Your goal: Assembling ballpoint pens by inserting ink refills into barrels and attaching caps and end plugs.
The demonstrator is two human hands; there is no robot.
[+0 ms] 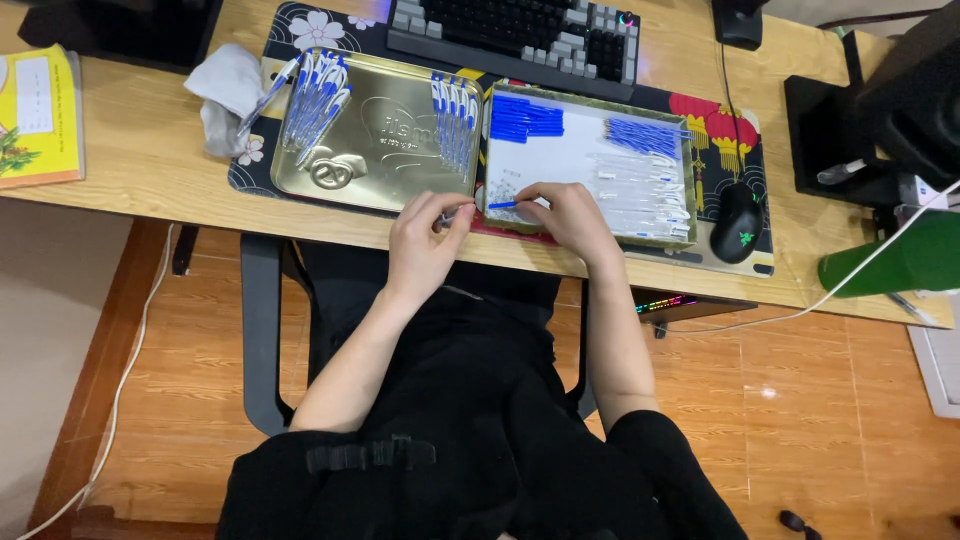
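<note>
My left hand [425, 232] and my right hand [560, 215] meet at the desk's near edge, between two shallow tins. The left hand pinches a thin clear pen barrel [452, 212]. The right hand holds a small blue pen part [503, 204], its tip pointing toward the left hand. The gold tin lid [385, 150] on the left carries two rows of finished blue-and-white pens [318, 95]. The tin tray [520, 95] on the right holds blue caps [525, 117], blue refills [645, 135] and clear barrels [645, 190].
A keyboard [515, 30] lies behind the tins on a dark patterned desk mat [730, 125]. A black mouse [738, 222] sits right of the tray, a crumpled cloth [225, 90] left of the lid, a yellow book [40, 115] far left, a green object [895, 260] far right.
</note>
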